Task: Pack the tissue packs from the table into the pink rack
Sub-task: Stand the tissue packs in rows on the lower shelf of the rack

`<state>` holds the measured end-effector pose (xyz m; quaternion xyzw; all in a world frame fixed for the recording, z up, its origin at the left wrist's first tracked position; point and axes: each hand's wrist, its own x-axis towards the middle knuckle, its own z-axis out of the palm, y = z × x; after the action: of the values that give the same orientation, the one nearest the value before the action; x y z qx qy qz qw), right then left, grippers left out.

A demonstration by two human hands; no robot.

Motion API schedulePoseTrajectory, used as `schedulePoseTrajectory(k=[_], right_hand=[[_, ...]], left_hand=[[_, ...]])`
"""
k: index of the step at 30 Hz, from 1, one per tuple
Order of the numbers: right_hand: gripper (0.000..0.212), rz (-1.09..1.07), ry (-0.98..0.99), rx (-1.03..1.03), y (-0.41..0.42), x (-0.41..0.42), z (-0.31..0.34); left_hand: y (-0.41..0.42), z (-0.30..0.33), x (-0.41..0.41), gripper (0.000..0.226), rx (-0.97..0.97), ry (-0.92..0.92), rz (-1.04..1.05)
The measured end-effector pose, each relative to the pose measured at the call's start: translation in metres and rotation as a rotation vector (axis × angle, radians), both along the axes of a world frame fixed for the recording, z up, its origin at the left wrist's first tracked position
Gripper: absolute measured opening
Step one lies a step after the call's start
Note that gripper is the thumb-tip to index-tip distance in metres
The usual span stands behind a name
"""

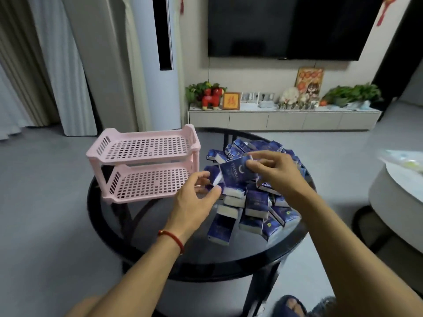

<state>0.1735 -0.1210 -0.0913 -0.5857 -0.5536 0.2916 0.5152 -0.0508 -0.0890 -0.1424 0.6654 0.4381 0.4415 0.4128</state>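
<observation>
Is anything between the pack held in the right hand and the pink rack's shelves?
Only the left hand, which hovers between the raised pack in the right hand and the pink rack. Both shelves look bare, and their long front side faces the person, unblocked.

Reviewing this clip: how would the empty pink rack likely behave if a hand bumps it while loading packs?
The pink rack looks like thin perforated plastic with both tiers empty, so it is probably light and would slide easily on the glossy black table. Standing two tiers tall on slim legs near the table's edge, it might tip or shift off.
</observation>
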Motion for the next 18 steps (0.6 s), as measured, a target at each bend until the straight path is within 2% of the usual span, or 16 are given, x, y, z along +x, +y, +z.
schedulePoseTrajectory(k=[2, 4, 7, 10, 11, 15, 18], right_hand=[[0.018, 0.1, 0.094, -0.041, -0.002, -0.008, -0.007], [0.017, 0.164, 0.057, -0.075, 0.004, -0.016, -0.014], [0.02, 0.151, -0.022, -0.03, 0.021, -0.016, -0.017], [0.018, -0.084, -0.385, 0.024, 0.035, 0.004, -0.028], [0.016, -0.1, -0.504, 0.001, 0.038, 0.011, -0.034], [0.022, 0.022, -0.797, -0.144, 0.05, 0.011, -0.047], [0.033, 0.042, -1.003, -0.273, 0.063, -0.003, -0.051]], left_hand=[[-0.001, 0.008, -0.002, 0.045, -0.128, -0.123, -0.089], [-0.002, 0.011, -0.002, 0.043, -0.196, -0.197, -0.145], [0.0, 0.01, -0.007, 0.033, -0.194, -0.155, -0.066], [0.013, 0.009, -0.02, 0.025, -0.31, -0.05, 0.055], [0.018, 0.008, -0.026, 0.025, -0.336, -0.018, 0.082], [0.034, -0.005, -0.043, 0.028, -0.32, 0.107, 0.134], [0.04, -0.021, -0.045, 0.031, -0.369, 0.028, 0.124]])
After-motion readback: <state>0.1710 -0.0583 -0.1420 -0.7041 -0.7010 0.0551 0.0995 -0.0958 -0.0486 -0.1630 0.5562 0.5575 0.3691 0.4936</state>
